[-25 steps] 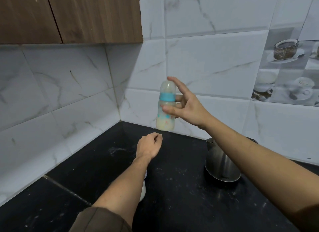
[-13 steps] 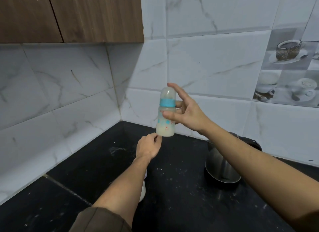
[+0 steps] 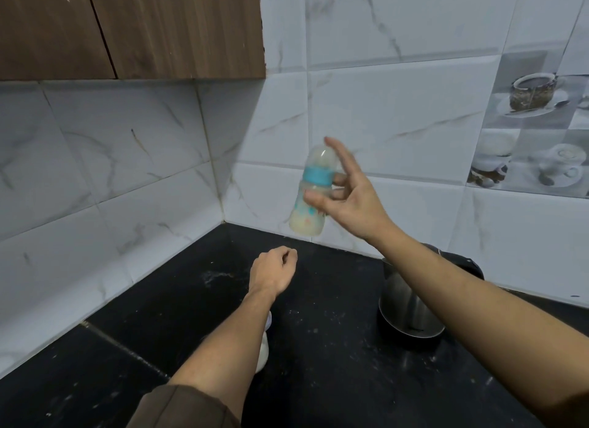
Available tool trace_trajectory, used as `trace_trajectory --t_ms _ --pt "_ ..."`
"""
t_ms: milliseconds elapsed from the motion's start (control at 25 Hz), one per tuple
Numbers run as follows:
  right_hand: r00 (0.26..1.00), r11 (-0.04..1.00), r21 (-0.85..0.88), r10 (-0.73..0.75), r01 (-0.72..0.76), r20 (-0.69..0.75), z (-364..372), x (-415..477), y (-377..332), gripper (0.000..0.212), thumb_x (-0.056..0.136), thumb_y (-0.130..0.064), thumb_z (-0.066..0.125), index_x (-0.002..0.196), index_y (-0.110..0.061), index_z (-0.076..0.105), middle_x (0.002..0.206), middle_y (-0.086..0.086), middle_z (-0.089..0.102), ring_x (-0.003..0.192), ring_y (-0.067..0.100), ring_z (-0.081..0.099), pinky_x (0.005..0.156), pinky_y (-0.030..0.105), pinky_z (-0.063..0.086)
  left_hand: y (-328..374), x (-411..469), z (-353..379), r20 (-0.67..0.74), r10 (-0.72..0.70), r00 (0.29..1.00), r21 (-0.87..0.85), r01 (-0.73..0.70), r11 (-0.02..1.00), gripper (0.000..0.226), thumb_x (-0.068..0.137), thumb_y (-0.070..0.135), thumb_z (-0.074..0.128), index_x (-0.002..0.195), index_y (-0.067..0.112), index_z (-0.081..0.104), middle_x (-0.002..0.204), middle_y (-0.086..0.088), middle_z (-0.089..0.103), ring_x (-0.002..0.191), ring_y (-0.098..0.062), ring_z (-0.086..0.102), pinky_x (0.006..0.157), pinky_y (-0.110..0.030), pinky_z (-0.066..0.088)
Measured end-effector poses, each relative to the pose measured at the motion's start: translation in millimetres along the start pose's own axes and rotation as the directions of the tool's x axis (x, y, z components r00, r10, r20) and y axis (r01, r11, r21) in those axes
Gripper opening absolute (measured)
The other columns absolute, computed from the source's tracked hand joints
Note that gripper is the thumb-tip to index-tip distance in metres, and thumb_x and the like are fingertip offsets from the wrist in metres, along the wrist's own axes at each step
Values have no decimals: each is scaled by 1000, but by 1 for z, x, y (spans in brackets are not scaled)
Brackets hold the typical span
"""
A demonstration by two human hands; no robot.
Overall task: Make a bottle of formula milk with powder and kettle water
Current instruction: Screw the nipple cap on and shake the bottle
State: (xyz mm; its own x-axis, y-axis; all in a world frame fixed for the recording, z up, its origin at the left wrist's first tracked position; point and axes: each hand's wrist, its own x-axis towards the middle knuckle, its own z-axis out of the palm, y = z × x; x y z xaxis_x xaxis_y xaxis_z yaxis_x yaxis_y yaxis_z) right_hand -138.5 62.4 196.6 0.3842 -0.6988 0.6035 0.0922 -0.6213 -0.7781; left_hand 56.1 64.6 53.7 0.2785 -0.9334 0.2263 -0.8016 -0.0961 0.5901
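A: Baby bottle (image 3: 307, 201)?
B: Translucent, turquoise band, small blue and orange prints, cream-white milk (image 3: 306, 228) below.
A: Kettle (image 3: 403, 306)?
B: Brushed silver, black base.
A: Surfaces?
B: Countertop (image 3: 318, 380) black, flecked white; wall tiles (image 3: 398, 115) white, grey marble veining; decor tile (image 3: 535, 125) grey, printed with coffee cups; cabinet (image 3: 159, 29) brown woodgrain.
A: Sleeve (image 3: 178, 405)?
B: Olive-brown, plain.

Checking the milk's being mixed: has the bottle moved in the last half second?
Yes. The bottle in the right hand rose and tilted: its base overlapped the counter before; now it sits above the counter's back edge, top leaning right.
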Motion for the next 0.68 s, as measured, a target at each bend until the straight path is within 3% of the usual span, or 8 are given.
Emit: trace_trajectory --t_ms 80,120,280,320,400,520,600,680 --pt "962 972 235 48 17 -270 -1 10 -7 88 92 -16 81 156 -48 30 126 22 67 100 21 78 78 37 65 2 -2 0 -8 0 1000 -6 0 1000 33 107 42 46 103 25 74 80 4 73 80 -18 68 84 -38 56" --pt "947 958 286 79 14 -310 -1 11 -8 87 93 -18 81 157 -47 29 128 21 66 103 20 77 76 37 65 1 -2 -2 -14 0 1000 -2 0 1000 34 108 41 46 102 25 74 80 4 73 79 -17 68 84 -38 57" --pt "982 989 24 144 -148 122 -3 -6 3 88 89 -18 85 156 -47 35 123 16 73 97 26 79 70 36 63 -3 -1 -1 -7 8 1000 25 -7 1000 30 108 40 48 103 24 72 76 6 69 72 -13 64 74 -34 53" --pt "979 989 20 142 -147 149 -2 -9 6 87 88 -18 85 154 -49 37 122 15 73 96 26 79 70 37 63 -2 -1 -1 -6 11 1000 29 -11 1000 30 108 40 48 103 24 72 75 7 67 71 -11 63 72 -33 51" --pt "991 982 144 128 -122 -37 -1 -5 4 85 89 -21 85 153 -50 37 120 13 73 97 21 79 68 35 63 -2 -1 -1 -13 10 1000 17 -10 1000 31 108 41 47 104 25 73 77 7 70 73 -11 64 75 -33 51" --pt "891 885 459 264 -73 -368 0 14 0 87 94 -27 81 159 -45 26 118 8 73 104 25 78 73 40 66 1 1 -3 -24 6 1000 13 -6 1000 33 107 42 46 106 25 75 85 5 74 80 -14 67 82 -34 54" --pt "929 893 427 268 -142 -253 2 15 1 86 92 -28 81 158 -45 28 118 8 73 105 26 77 72 41 65 4 4 -2 -21 14 1000 11 -14 1000 34 107 42 46 104 24 75 85 4 74 80 -17 68 84 -38 56" --pt "973 951 206 224 -230 50 9 7 0 84 88 -28 85 152 -52 36 118 9 76 105 25 77 70 40 64 7 6 -2 -23 17 1000 9 -17 1000 32 107 41 50 100 18 72 82 1 72 78 -19 68 81 -41 58"
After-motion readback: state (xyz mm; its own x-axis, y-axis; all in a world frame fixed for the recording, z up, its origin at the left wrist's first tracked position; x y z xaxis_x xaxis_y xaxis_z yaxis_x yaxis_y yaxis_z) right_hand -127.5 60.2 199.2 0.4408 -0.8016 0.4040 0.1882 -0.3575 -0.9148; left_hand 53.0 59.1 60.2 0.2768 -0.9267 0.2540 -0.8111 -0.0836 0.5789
